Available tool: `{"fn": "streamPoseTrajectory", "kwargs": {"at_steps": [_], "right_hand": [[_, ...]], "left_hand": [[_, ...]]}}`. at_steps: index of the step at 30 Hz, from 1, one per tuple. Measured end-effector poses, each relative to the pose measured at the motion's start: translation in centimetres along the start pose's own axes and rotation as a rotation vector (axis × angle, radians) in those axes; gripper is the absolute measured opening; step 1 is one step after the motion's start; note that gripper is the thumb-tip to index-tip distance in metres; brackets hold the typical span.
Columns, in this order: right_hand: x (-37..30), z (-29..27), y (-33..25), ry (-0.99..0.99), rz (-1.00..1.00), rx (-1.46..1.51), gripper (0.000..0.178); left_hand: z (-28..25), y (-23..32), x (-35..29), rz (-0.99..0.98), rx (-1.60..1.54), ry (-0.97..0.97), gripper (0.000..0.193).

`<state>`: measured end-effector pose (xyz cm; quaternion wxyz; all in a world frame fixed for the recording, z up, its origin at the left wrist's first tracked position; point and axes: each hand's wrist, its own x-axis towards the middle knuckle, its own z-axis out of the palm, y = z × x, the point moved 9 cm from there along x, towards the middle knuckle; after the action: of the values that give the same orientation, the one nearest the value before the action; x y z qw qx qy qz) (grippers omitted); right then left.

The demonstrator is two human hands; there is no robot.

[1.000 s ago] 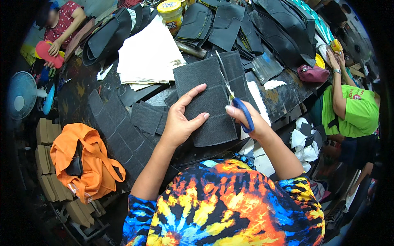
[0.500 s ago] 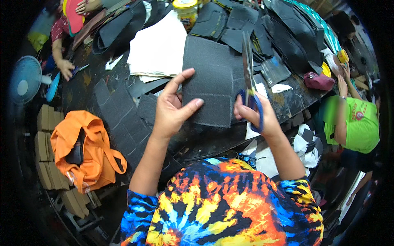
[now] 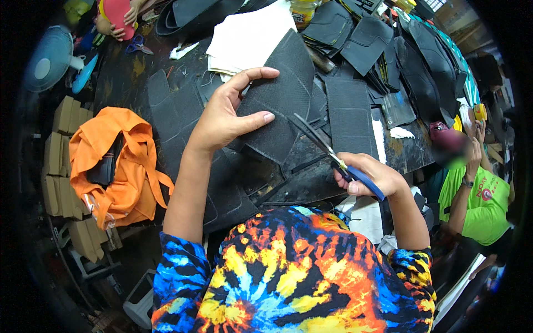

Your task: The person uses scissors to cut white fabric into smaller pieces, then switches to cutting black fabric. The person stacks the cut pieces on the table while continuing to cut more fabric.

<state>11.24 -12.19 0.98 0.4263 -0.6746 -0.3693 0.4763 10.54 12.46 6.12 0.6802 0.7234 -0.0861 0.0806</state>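
Observation:
My left hand (image 3: 225, 114) grips a black textured sheet (image 3: 283, 91) between thumb and fingers, holding it tilted above the table. Faint pale lines run across the sheet. In my right hand (image 3: 372, 175) is a pair of scissors (image 3: 317, 136) with blue handles. Their blades point up and left, with the tips close to the sheet's right edge; whether they touch it I cannot tell. A black rectangular piece (image 3: 350, 114) lies just beyond the scissors. Other marked black pieces (image 3: 172, 111) lie left of my left hand.
A white stack of sheets (image 3: 244, 39) and piles of black cut pieces (image 3: 366, 41) cover the far side. An orange bag (image 3: 114, 161) hangs at the left, near a fan (image 3: 47, 58). Other scissors (image 3: 139, 46) lie by a co-worker's hands (image 3: 125, 25). Another person (image 3: 472, 194) sits at right.
The black sheet has turned and tilted in my left hand. The scissors have swung from upright to pointing up-left. The co-worker's hand at far left has left the other scissors.

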Motion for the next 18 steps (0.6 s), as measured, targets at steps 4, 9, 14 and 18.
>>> {"fn": "streamPoseTrajectory", "kwargs": {"at_steps": [4,9,14,18], "right_hand": [[0.7,0.6,-0.8,-0.114,-0.012,-0.006,0.055],[1.4,-0.1,-0.9,-0.013,-0.020,0.040,0.058],[2.7,0.4,-1.7,-0.070,-0.033,-0.098,0.056],[3.5,0.9,-1.9,-0.081,-0.002,-0.070,0.055]], "left_hand": [[-3.4,0.2,-0.5,0.075,-0.095,0.148,0.067],[-3.6,-0.4,-1.0,0.068,-0.094,0.088,0.069],[-1.9,-0.7,-1.0,0.048,-0.002,0.004,0.067],[-1.5,-0.4,-1.2,0.042,0.050,-0.017,0.066]]}}
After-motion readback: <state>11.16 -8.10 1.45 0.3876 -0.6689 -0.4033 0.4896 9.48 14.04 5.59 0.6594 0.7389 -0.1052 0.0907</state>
